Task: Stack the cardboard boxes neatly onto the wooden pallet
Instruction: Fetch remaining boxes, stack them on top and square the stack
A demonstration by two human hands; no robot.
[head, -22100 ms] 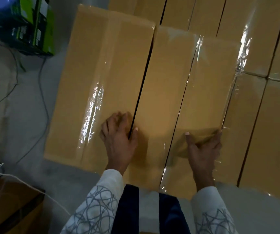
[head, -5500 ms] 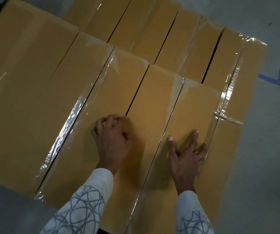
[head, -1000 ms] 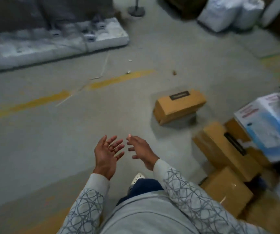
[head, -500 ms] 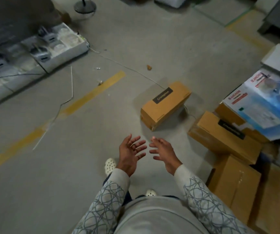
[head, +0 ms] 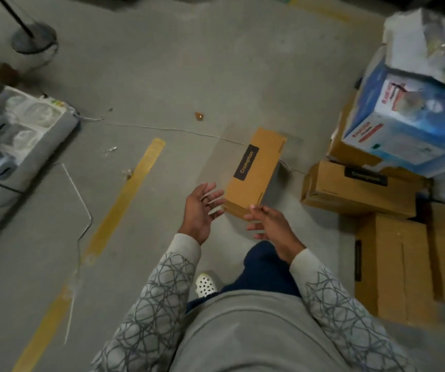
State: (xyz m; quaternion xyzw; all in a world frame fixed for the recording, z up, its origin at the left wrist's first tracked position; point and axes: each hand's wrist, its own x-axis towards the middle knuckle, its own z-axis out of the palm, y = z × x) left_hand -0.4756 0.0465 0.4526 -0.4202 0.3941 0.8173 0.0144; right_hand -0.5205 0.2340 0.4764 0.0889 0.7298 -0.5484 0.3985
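- We've left the pallet stack; left hand [head: 202, 210] and right hand [head: 269, 226] now spread open, empty.
- Next cardboard box [head: 255, 167] lies on floor [head: 162, 84] just beyond our fingertips; pickup likely next, pallet out of view.

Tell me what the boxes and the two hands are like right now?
Small brown cardboard box with black label: closed, lying flat on the floor, unheld.
Left hand: open, fingers spread, empty.
Right hand: open, empty.
Blue and white printed box: resting atop brown boxes.
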